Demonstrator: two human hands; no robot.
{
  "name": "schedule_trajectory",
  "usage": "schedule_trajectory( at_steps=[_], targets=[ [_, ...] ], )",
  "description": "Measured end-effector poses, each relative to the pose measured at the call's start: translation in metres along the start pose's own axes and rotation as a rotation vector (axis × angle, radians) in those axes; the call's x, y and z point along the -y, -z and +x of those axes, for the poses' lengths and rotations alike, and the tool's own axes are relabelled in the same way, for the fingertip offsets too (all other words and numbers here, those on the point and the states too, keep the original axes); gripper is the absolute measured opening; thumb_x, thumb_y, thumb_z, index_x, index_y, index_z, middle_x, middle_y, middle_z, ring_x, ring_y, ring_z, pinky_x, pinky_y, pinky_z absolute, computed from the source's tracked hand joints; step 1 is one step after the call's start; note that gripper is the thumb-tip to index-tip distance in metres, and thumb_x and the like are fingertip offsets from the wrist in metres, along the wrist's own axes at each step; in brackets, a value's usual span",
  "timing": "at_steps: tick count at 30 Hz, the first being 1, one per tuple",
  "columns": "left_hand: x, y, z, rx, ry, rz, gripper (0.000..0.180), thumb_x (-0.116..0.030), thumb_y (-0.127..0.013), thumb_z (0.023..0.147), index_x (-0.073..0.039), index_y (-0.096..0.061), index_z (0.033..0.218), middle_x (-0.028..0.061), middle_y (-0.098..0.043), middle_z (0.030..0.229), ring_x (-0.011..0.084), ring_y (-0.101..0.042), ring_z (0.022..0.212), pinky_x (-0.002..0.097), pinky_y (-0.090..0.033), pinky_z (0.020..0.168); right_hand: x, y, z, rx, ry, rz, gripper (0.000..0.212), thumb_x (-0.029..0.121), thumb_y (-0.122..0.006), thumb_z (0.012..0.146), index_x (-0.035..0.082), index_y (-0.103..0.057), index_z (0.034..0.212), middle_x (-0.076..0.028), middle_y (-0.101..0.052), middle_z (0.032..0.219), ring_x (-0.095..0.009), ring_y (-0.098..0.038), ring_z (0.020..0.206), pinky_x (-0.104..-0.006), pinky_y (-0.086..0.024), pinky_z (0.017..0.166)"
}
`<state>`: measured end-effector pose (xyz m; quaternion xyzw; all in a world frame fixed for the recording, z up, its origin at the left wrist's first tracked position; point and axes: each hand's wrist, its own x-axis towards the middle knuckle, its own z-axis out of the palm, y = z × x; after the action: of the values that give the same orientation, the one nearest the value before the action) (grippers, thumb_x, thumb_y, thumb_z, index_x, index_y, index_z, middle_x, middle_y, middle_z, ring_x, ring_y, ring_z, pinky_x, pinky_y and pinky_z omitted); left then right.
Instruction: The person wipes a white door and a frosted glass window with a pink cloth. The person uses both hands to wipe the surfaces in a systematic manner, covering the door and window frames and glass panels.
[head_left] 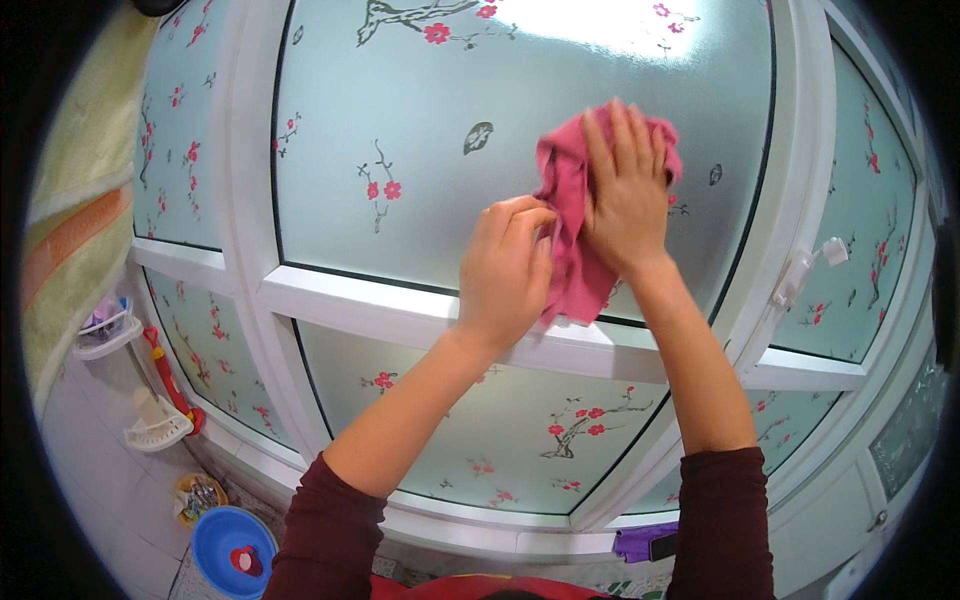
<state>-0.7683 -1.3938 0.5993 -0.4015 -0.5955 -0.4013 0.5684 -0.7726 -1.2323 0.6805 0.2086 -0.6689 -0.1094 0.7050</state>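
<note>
Light is shining through frosted windows (420, 130) with pink flowers; a blue bowl (230, 550) is sitting on the floor (100, 470).

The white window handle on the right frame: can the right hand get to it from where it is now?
Probably yes. The right hand lies flat on the pink cloth against the glass, and only bare glass and frame lie between it and the window handle.
</note>
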Motion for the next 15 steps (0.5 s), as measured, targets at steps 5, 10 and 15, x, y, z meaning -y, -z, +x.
schedule_trajectory(
  at_steps=[5,10,15],
  targets=[
    [0.002,-0.005,0.0,-0.038,-0.274,0.01,0.042,-0.002,-0.063,0.079,0.0,-0.053,0.12,0.0169,-0.052,0.125,0.0348,-0.05,0.116,0.0431,-0.042,0.098,0.024,-0.007,-0.02,0.154,0.115,-0.039,0.057,0.028,-0.052,0.088,0.015,-0.044,0.143,-0.012,-0.036,0.149,-0.028,-0.029,0.141,-0.0464,-0.019,0.117],
    [0.019,0.004,0.017,-0.03,-0.163,0.089,0.064,-0.008,-0.069,0.076,0.001,-0.042,0.134,0.0192,-0.039,0.14,0.0365,-0.04,0.131,0.0445,-0.036,0.108,0.037,-0.028,0.026,-0.032,0.104,-0.031,0.055,0.028,-0.053,0.088,0.014,-0.046,0.141,-0.012,-0.041,0.145,-0.029,-0.036,0.136,-0.0473,-0.022,0.115],
    [0.071,0.055,0.028,0.003,-0.193,0.322,0.074,-0.007,-0.066,0.076,0.003,-0.033,0.141,0.0221,-0.031,0.147,0.0383,-0.03,0.138,0.05,-0.025,0.113,0.084,-0.066,0.081,-0.08,0.168,0.042,0.054,0.024,-0.053,0.087,0.012,-0.047,0.139,-0.012,-0.043,0.143,-0.029,-0.038,0.135,-0.0482,-0.023,0.114]
  ],
)
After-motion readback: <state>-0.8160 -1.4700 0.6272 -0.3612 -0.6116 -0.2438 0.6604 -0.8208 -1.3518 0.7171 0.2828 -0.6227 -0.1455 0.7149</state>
